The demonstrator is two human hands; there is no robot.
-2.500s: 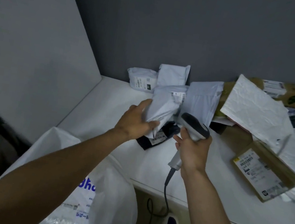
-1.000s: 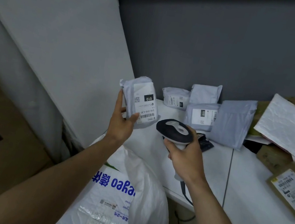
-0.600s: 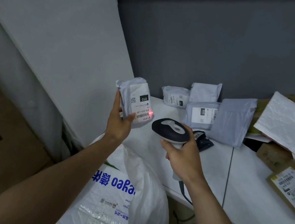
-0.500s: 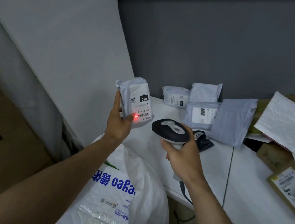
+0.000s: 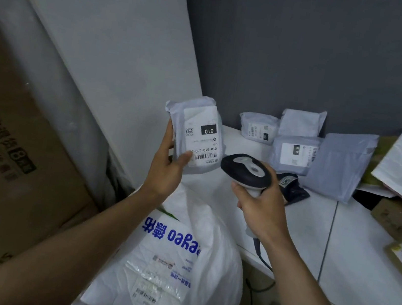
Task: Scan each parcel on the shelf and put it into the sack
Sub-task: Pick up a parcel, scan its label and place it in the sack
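Brown cardboard carton (image 5: pixel 9 147) filled the 9 o'clock side. A white laminate shelf (image 5: pixel 313 237) ran from centre toward 4 o'clock, with a white plastic sack with blue lettering (image 5: pixel 175 268) below its edge at 6 o'clock. Grey poly-mailer parcels (image 5: pixel 338 170) lay heaped on the shelf at 2 o'clock. Above the sack, the left hand (image 5: pixel 165 170) gripped a small grey plastic-wrapped parcel (image 5: pixel 198 130) upright, thumb across its label. At the parcel's 4 o'clock, just beside it, the right hand (image 5: pixel 260 207) was clenched round the handle of a black-and-grey handheld scanner (image 5: pixel 244 170).
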